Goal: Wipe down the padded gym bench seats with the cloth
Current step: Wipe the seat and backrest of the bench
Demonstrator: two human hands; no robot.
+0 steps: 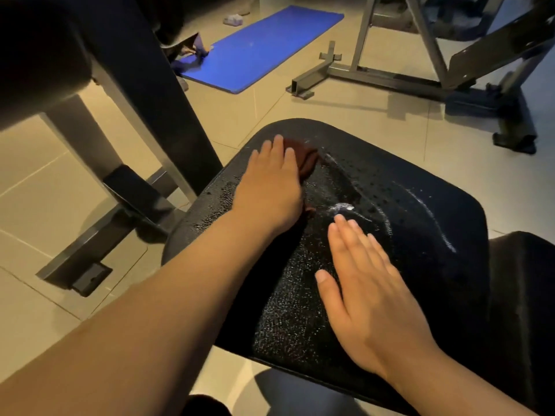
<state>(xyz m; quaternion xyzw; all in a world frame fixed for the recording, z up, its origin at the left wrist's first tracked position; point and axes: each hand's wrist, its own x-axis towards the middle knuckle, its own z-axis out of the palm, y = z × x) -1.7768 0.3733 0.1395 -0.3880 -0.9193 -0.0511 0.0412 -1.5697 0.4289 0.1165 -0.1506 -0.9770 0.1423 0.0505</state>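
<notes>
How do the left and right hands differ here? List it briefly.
The left hand presses the dark red cloth; the right hand lies on bare seat. The left hand reaches farther across the seat than the right hand. Both are flat, palm down, fingers straight.

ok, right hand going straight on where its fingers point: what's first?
The right hand lies flat on the seat; first in line is the white wet smear just past its fingertips, then probably the cloth under the left hand.
</notes>
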